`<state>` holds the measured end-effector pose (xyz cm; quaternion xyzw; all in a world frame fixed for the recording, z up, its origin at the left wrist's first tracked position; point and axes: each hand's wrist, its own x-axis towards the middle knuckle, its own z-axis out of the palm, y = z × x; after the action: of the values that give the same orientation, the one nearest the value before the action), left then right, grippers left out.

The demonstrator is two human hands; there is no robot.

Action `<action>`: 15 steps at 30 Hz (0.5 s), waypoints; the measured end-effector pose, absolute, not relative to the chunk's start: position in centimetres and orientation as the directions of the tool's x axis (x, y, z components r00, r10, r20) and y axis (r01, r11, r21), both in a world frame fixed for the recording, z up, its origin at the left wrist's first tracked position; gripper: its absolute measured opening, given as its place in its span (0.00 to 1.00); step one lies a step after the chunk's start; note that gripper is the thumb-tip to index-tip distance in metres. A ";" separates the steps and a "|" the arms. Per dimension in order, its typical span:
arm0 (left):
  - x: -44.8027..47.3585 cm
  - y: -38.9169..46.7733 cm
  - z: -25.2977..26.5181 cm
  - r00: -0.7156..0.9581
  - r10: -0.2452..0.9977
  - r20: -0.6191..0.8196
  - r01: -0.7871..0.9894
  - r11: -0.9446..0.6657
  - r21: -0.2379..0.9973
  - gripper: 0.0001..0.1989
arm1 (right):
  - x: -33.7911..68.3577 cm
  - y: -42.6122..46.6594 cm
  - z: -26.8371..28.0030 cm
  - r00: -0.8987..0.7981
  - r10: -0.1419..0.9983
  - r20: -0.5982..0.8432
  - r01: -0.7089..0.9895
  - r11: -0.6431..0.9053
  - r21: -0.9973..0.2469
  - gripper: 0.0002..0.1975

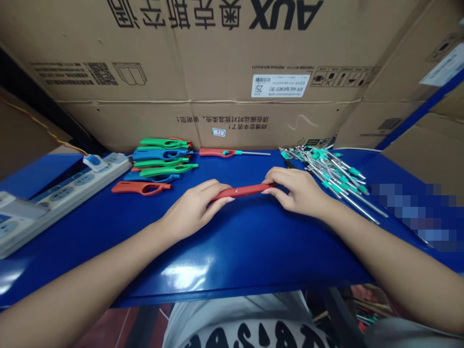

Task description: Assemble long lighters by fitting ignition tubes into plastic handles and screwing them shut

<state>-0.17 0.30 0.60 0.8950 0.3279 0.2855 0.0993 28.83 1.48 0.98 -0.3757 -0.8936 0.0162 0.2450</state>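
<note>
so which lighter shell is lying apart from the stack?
The red shell lies on the table nearest the left hand, clear of the stack of green and blue ones.

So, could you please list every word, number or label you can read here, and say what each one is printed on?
"AUX", upside down, with Chinese characters beside it: on the large cardboard box.
"25": on the white sticker on that box; its barcode and fine print are too small to read.
Chinese line on the box's lower flap: upside down, too small to read surely.
Small red-bordered sticker: unreadable.
Shirt print: cut off, unreadable.
</note>
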 end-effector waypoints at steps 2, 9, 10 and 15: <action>-0.3 0.5 0.4 0.587 0.643 0.493 0.542 -0.764 0.350 0.18 | 28.7 1.4 1.1 -0.596 0.725 0.345 0.674 0.685 -0.276 0.09; -0.7 0.6 0.4 0.699 0.494 0.518 0.480 -0.860 0.172 0.19 | 28.6 1.3 1.2 -0.668 0.735 0.112 0.630 0.640 -0.440 0.18; -0.8 0.6 0.4 0.707 0.467 0.531 0.468 -0.872 0.144 0.19 | 28.5 1.2 1.3 -0.693 0.710 0.125 0.592 0.659 -0.464 0.19; -0.7 0.3 0.1 0.706 0.396 0.587 0.455 -0.889 0.053 0.17 | 27.7 0.6 1.2 -0.752 0.563 0.342 0.370 0.791 -0.487 0.17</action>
<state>-0.72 0.31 0.10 0.9224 0.2307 0.3060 -0.0477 27.68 0.56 1.19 -0.2551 -0.9146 0.1988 0.2425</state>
